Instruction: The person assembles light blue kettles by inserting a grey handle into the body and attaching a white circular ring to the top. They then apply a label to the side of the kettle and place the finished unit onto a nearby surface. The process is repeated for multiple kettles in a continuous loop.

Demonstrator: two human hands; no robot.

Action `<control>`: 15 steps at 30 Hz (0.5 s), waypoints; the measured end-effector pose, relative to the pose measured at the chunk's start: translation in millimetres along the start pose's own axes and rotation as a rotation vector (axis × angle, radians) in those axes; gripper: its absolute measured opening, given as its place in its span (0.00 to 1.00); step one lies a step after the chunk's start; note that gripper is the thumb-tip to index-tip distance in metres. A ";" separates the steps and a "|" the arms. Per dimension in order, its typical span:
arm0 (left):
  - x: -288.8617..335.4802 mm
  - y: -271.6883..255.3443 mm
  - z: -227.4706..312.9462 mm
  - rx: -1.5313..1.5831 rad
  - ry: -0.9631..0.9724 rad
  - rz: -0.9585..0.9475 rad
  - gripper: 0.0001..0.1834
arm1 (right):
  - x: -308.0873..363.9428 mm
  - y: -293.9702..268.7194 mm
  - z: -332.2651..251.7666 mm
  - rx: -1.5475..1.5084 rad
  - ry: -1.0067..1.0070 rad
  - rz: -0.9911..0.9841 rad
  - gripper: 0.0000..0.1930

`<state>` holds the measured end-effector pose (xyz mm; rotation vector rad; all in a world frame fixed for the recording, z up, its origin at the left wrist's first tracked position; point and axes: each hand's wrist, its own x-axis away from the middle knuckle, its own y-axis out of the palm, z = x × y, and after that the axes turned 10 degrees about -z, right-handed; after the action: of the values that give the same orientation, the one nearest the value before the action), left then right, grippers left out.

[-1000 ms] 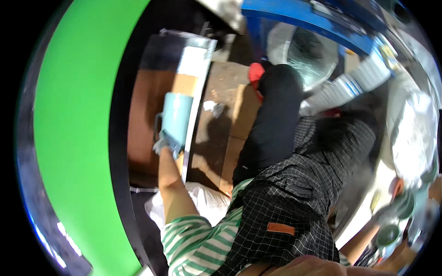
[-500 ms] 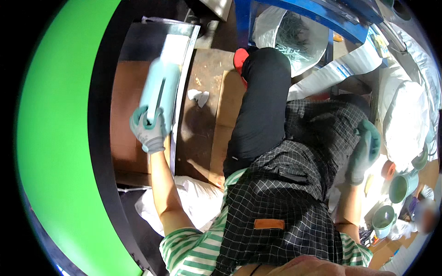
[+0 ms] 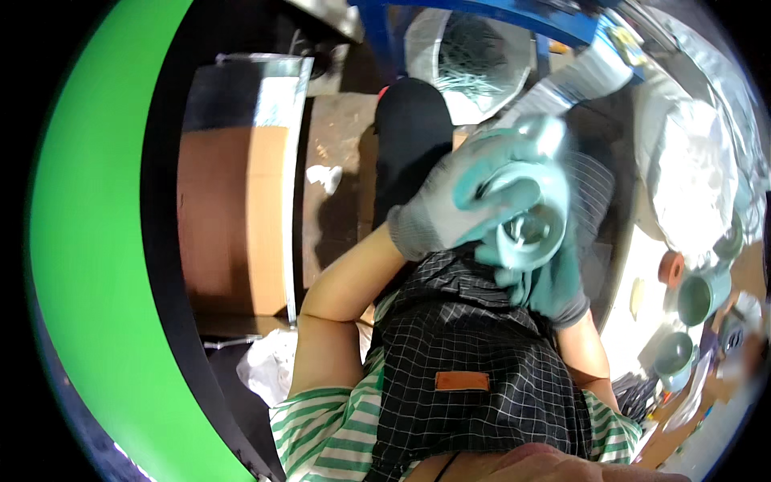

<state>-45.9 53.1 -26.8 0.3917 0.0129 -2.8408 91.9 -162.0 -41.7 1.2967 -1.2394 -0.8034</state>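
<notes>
Above my lap, in both gloved hands, is a pale blue-green plastic cylinder (image 3: 554, 193), blurred by motion and tilted so its round open end faces me. My left hand (image 3: 454, 197), in a grey and green glove, is closed over its upper left side. Around its lower right side is my right hand (image 3: 554, 285), similarly gloved, with its fingers partly hidden behind the cylinder. Something shiny shows inside the opening, too blurred to name.
At left lies a cardboard box (image 3: 217, 217) beside a large green surface (image 3: 88, 241). A lined bin (image 3: 474, 60) of thin greenish pieces stands under a blue frame (image 3: 373, 32). On the right are pale green cup-like parts (image 3: 703, 297), an orange-brown roll (image 3: 671, 267) and a white bag (image 3: 691, 161).
My left hand has brought the cylinder from above the box at left to over my lap. My right hand has come in from the right and now holds it too.
</notes>
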 end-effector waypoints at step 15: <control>-1.1 54.5 4.7 -1.227 0.165 0.004 0.22 | -42.8 9.9 -37.4 2.201 -0.788 0.370 0.46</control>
<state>-31.5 0.7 -20.4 0.3022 1.6241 -2.2086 116.3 -110.2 -35.4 2.1278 -3.1297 0.9893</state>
